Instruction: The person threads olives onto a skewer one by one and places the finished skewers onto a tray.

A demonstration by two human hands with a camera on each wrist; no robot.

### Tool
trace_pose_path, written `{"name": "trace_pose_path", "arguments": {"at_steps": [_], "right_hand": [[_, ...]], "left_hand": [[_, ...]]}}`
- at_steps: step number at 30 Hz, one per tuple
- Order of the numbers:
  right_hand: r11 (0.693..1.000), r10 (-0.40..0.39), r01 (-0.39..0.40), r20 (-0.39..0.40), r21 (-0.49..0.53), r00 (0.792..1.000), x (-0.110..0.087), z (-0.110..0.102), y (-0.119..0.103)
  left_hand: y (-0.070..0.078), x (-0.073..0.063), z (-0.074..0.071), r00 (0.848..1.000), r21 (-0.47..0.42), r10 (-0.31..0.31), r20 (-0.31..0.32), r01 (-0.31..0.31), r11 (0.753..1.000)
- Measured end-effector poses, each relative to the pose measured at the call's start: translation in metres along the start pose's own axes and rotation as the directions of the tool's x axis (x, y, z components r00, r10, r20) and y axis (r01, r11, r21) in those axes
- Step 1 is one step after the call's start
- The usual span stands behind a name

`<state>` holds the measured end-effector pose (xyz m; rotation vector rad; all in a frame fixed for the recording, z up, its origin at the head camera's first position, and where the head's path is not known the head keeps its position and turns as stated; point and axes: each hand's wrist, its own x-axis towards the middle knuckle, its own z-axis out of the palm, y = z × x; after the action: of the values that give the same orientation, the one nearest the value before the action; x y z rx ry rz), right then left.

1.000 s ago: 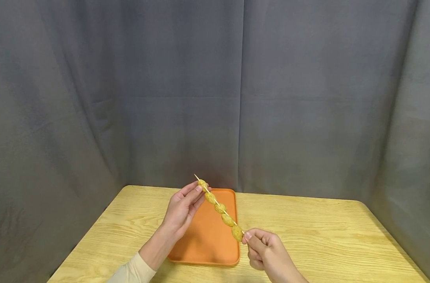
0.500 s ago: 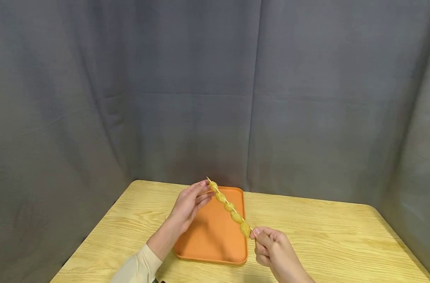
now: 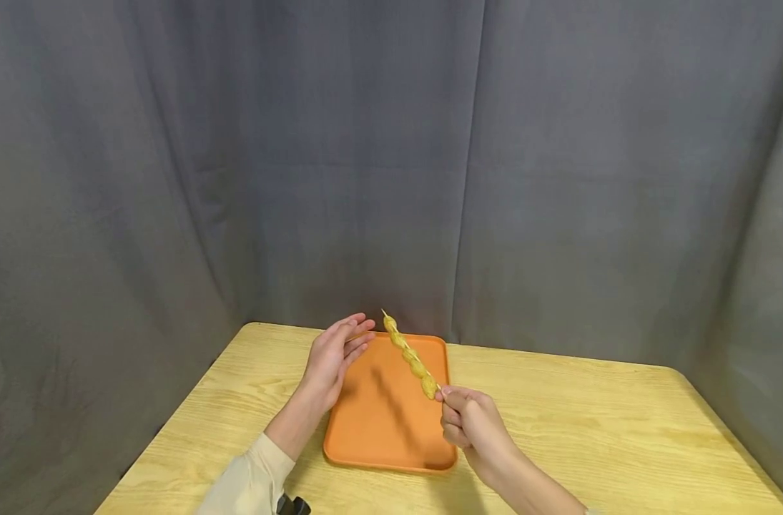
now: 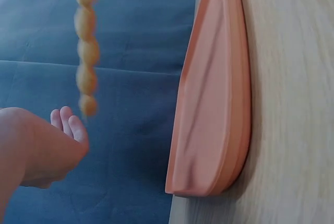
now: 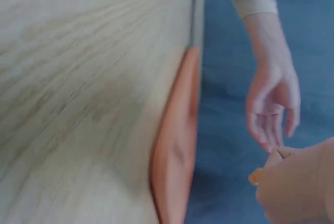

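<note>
A thin wooden skewer threaded with several yellow-brown balls (image 3: 411, 355) slants up over the orange tray (image 3: 365, 440), its pointed tip at the far end. My right hand (image 3: 471, 425) pinches the skewer's near end between thumb and curled fingers. To the left of the tip, my left hand (image 3: 335, 354) is raised with fingers extended and slightly bent, holding nothing. In the left wrist view the balls (image 4: 86, 51) hang in a row, with the left hand (image 4: 47, 143) apart from the last one. Most of the skewer is hidden behind the right hand (image 5: 295, 182) in the right wrist view.
The tray lies flat on a light wood table (image 3: 578, 422), with the skewer's shadow across it. Grey curtains (image 3: 352, 179) enclose the back and sides. A small black device (image 3: 292, 505) sits at the left sleeve (image 3: 252, 479).
The left fingers have let go of the ball near the tip, and that hand has drawn back left. The right hand has swung the skewer steeper and moved slightly up and left.
</note>
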<state>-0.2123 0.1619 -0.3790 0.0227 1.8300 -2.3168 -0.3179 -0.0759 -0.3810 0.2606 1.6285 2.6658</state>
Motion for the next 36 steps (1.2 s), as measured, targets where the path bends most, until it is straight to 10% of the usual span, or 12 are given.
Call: {"name": "trace_pose_path", "arguments": {"at_steps": [9, 23, 36], "right_hand": [[0.999, 0.026, -0.024, -0.069, 0.023, 0.997, 0.043, -0.001, 0.028], [0.987, 0.150, -0.146, -0.072, 0.067, 0.986, 0.052, -0.002, 0.045], [0.949, 0.250, -0.226, 0.091, -0.218, 0.964, 0.032, -0.007, 0.047]], "left_hand": [[-0.007, 0.001, 0.012, 1.000, 0.019, -0.014, -0.007, 0.014, 1.000], [-0.020, 0.007, 0.017, 0.999, 0.028, -0.028, 0.033, 0.027, 0.999], [-0.020, 0.005, 0.007, 1.000, 0.043, -0.019, 0.012, 0.018, 0.999]]}}
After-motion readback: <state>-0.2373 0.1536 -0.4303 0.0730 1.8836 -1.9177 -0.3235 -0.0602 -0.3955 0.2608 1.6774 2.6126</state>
